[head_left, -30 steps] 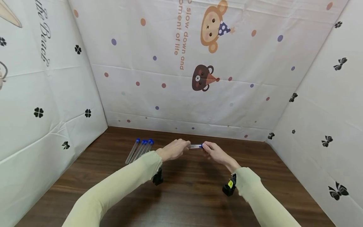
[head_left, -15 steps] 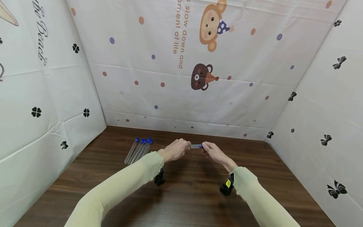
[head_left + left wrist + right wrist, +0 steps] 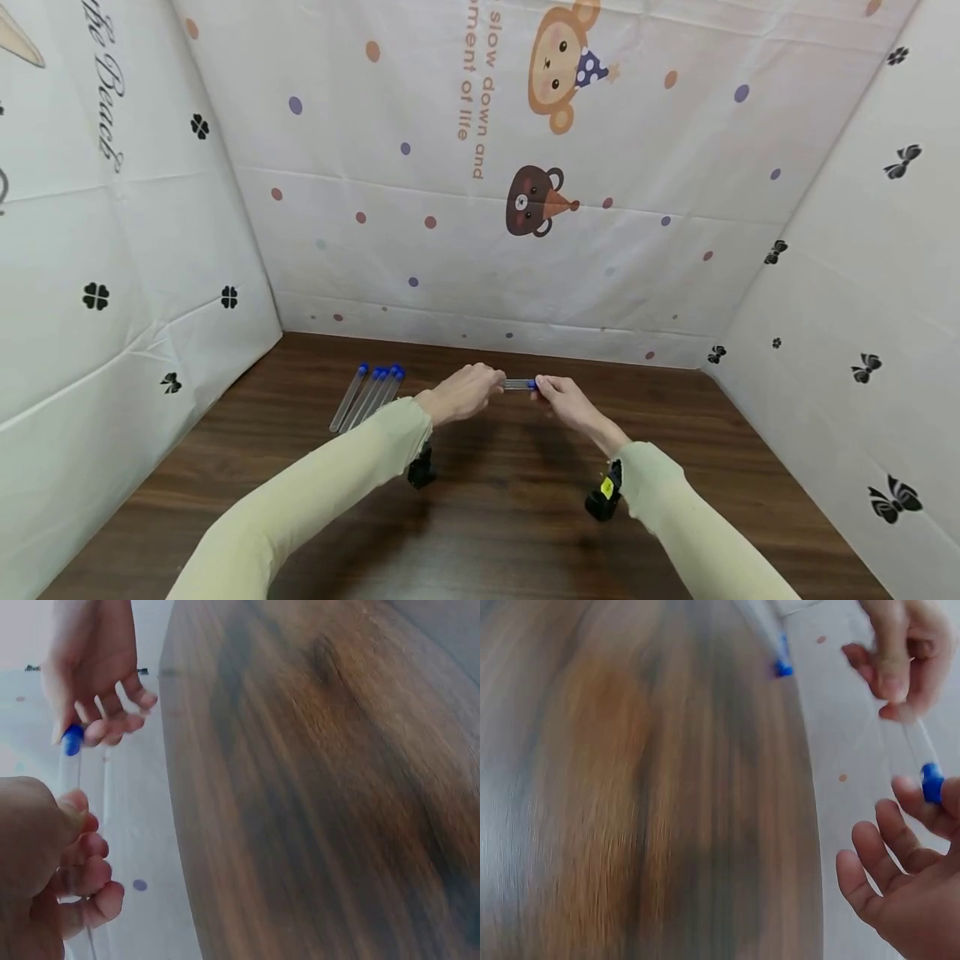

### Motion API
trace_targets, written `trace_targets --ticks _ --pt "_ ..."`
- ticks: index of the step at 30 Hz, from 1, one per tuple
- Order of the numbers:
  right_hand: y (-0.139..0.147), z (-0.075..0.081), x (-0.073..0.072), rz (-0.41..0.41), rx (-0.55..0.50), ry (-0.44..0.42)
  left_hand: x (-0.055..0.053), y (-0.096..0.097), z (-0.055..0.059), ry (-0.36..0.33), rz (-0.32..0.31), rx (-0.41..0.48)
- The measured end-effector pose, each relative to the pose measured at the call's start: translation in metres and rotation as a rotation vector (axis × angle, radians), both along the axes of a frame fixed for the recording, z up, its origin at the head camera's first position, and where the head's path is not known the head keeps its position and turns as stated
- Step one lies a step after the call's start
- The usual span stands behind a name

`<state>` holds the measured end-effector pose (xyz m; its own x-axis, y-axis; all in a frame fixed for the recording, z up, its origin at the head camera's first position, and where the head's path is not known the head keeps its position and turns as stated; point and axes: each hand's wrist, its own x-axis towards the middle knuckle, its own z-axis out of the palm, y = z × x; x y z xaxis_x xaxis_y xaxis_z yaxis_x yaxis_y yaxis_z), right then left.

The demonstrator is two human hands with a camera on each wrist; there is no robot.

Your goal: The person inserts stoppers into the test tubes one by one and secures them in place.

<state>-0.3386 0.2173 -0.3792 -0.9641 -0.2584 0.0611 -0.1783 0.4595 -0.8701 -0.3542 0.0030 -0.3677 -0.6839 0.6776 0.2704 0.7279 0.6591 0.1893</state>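
Note:
Between the two hands is a clear test tube (image 3: 517,384) with a blue cap (image 3: 931,783), held sideways above the table. My left hand (image 3: 463,393) grips the clear body, its fingers curled round it in the left wrist view. At the other end my right hand (image 3: 572,406) pinches the blue cap between thumb and index finger; its other fingers spread loosely in the right wrist view. Several more capped test tubes (image 3: 369,398) lie side by side on the table, left of the left hand. The left sleeve overlaps their lower ends in the head view.
A dark wood table (image 3: 510,525) spans the space below the hands. White printed cloth walls (image 3: 375,250) rise behind it and on both sides. Black cameras are strapped at the wrists, one (image 3: 602,500) with a yellow mark.
Both hands keep their hold on the test tube and its cap, with barely any movement. The head view shifts slightly. The tubes on the table lie as before.

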Motion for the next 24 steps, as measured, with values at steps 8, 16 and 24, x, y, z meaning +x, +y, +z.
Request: trace_targets --ticks 8,16,24 --pt "0.0059 0.0045 -0.0013 0.045 0.045 0.124 -0.0037 -0.0002 0.0039 -0.019 -0.056 -0.003" --pt "0.0061 -0.0001 -0.0002 0.036 0.216 0.229 -0.0016 -0.0021 0.0022 -0.085 -0.041 0.026" --pt "0.0015 -0.0045 -0.0007 0.015 0.057 0.147 0.0013 0.0013 -0.0020 -0.077 -0.022 0.091"
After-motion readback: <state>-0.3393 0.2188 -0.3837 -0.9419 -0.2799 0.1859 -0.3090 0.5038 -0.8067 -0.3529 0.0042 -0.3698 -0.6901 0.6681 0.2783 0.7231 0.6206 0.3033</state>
